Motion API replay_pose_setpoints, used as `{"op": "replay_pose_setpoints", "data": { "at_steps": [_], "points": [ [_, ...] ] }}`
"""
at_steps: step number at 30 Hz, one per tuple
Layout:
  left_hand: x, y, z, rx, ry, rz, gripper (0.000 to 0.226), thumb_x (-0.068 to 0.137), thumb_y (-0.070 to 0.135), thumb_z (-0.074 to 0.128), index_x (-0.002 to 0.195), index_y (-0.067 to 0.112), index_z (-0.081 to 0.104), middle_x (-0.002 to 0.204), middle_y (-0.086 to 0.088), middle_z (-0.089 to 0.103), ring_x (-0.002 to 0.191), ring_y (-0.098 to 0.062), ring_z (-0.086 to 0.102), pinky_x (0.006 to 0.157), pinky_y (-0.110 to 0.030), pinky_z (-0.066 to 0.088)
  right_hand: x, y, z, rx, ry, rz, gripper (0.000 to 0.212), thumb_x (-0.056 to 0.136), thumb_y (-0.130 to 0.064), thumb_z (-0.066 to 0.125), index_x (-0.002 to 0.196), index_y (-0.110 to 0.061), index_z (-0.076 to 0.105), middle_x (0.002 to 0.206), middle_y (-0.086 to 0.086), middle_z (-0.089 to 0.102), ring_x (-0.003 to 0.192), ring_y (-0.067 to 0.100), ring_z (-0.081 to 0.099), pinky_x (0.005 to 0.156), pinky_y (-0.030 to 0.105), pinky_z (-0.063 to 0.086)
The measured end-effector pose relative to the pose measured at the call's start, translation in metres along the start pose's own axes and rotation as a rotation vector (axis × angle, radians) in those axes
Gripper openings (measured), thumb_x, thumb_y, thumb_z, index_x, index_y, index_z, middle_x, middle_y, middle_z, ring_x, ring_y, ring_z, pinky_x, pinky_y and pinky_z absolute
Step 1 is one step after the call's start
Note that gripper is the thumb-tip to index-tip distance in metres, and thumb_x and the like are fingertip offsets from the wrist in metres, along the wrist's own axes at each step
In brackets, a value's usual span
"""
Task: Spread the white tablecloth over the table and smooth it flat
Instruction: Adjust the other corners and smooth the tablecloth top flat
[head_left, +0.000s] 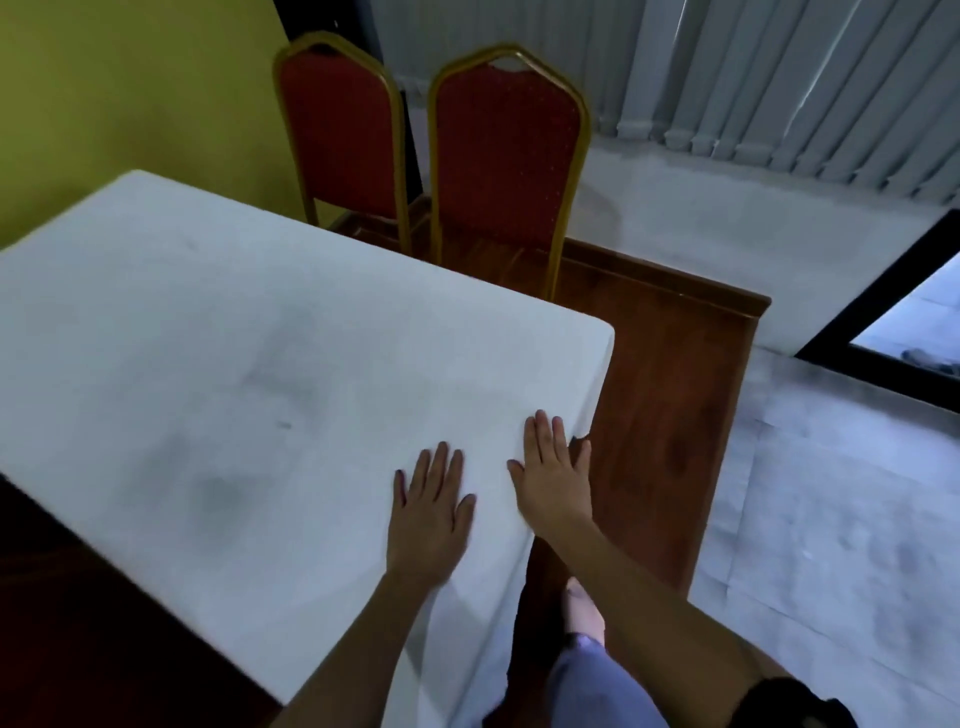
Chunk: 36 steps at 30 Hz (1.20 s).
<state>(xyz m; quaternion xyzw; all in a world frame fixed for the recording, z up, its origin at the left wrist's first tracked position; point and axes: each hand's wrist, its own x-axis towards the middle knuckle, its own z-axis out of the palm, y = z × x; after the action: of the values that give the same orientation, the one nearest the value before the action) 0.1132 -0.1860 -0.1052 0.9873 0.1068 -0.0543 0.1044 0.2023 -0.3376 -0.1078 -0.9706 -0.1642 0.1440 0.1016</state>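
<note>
Pressing my left hand (431, 512) and right hand (553, 475) flat, fingers (441, 462) spread and gripping nothing, I pin the white fabric tablecloth (234, 338) under them so it lies smooth.

Both hands (493, 499) flat, fingers spread, on white tablecloth (234, 364); near corner

Your flat palms press the white tablecloth (218, 364), smooth across the table (670, 395), its edge draping just beside them.

The white tablecloth (218, 364) hides the table and runs off the left edge.
</note>
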Motion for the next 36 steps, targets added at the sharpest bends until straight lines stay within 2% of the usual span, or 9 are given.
{"op": "replay_pose_setpoints", "data": {
  "at_steps": [4,7,13,19,22,27,30,33,36],
  "points": [
    [-0.058,-0.038,0.005,-0.006,0.009,0.033,0.060,0.096,0.048,0.014,0.149,0.020,0.019,0.157,0.000,0.017,0.145,-0.021,0.018,0.117,-0.043,0.003,-0.064,-0.059,0.021,0.024,-0.037,0.057,0.065,0.101,-0.046,0.015,0.150,-0.013,-0.013,0.160,0.003,-0.018,0.147,0.025,-0.019,0.116,0.054,-0.006],
    [-0.086,-0.060,0.001,-0.008,0.021,0.041,0.067,0.094,0.054,0.001,0.150,0.019,0.013,0.158,0.001,0.009,0.146,-0.020,0.013,0.117,-0.042,-0.002,-0.091,-0.089,0.033,-0.002,-0.033,0.067,0.067,0.101,-0.047,0.015,0.150,-0.013,-0.014,0.160,0.003,-0.019,0.147,0.025,-0.019,0.116,0.053,-0.008],
    [-0.150,-0.099,0.004,-0.029,0.020,-0.024,0.072,0.091,0.054,0.011,0.150,0.012,0.013,0.158,-0.005,0.015,0.146,-0.022,0.013,0.117,-0.047,0.006,-0.149,-0.122,0.054,-0.061,-0.112,0.002,0.067,0.101,-0.046,0.014,0.149,-0.010,-0.016,0.159,0.007,-0.022,0.146,0.026,-0.019,0.118,0.045,-0.008],
    [-0.170,-0.104,0.005,-0.035,0.016,-0.063,0.090,0.078,0.065,-0.021,0.150,0.016,0.000,0.160,-0.002,-0.001,0.147,-0.021,-0.002,0.115,-0.042,-0.007,-0.163,-0.128,0.053,-0.062,-0.175,-0.058,0.069,0.101,-0.045,0.018,0.149,-0.008,-0.015,0.159,0.010,-0.021,0.147,0.027,-0.017,0.120,0.042,-0.003],
    [-0.184,-0.092,0.004,-0.050,-0.005,-0.109,0.082,0.081,0.060,-0.013,0.150,0.017,-0.004,0.159,-0.002,-0.008,0.147,-0.021,-0.009,0.116,-0.043,-0.008,-0.161,-0.129,0.045,-0.089,-0.187,-0.053,0.069,0.102,-0.044,0.019,0.149,-0.007,-0.015,0.159,0.011,-0.021,0.147,0.028,-0.016,0.120,0.043,-0.002],
    [-0.187,-0.095,0.002,-0.028,-0.032,-0.119,0.082,0.079,0.058,-0.009,0.150,0.017,0.000,0.160,-0.003,-0.003,0.147,-0.022,-0.004,0.117,-0.045,-0.002,-0.168,-0.135,0.050,-0.094,-0.188,-0.056,0.070,0.102,-0.045,0.020,0.149,-0.007,-0.015,0.158,0.011,-0.022,0.147,0.029,-0.016,0.120,0.043,-0.001],
    [-0.193,-0.096,-0.005,0.007,-0.078,-0.084,0.080,0.083,0.061,0.002,0.150,0.019,0.008,0.160,-0.003,0.007,0.146,-0.024,0.009,0.116,-0.045,0.012,-0.177,-0.130,0.056,-0.095,-0.236,-0.038,0.071,0.101,-0.046,0.021,0.149,-0.008,-0.015,0.159,0.010,-0.021,0.147,0.028,-0.016,0.120,0.044,0.000],
    [-0.183,-0.103,-0.023,0.021,-0.103,-0.019,0.062,0.093,0.051,0.032,0.146,0.019,0.023,0.155,-0.002,0.024,0.135,-0.029,0.030,0.107,-0.043,0.027,-0.177,-0.133,0.050,-0.100,-0.260,-0.017,0.071,0.101,-0.046,0.021,0.150,-0.006,-0.012,0.159,0.010,-0.019,0.148,0.027,-0.015,0.120,0.047,0.002],
    [-0.164,-0.120,-0.048,0.037,-0.124,0.025,0.056,0.096,0.041,0.036,0.145,0.016,0.025,0.151,-0.003,0.032,0.131,-0.028,0.038,0.108,-0.041,0.027,-0.168,-0.150,0.039,-0.132,-0.247,-0.074,0.069,0.101,-0.046,0.021,0.151,-0.009,-0.009,0.160,0.006,-0.017,0.148,0.024,-0.015,0.119,0.049,0.002]
  ]
}}
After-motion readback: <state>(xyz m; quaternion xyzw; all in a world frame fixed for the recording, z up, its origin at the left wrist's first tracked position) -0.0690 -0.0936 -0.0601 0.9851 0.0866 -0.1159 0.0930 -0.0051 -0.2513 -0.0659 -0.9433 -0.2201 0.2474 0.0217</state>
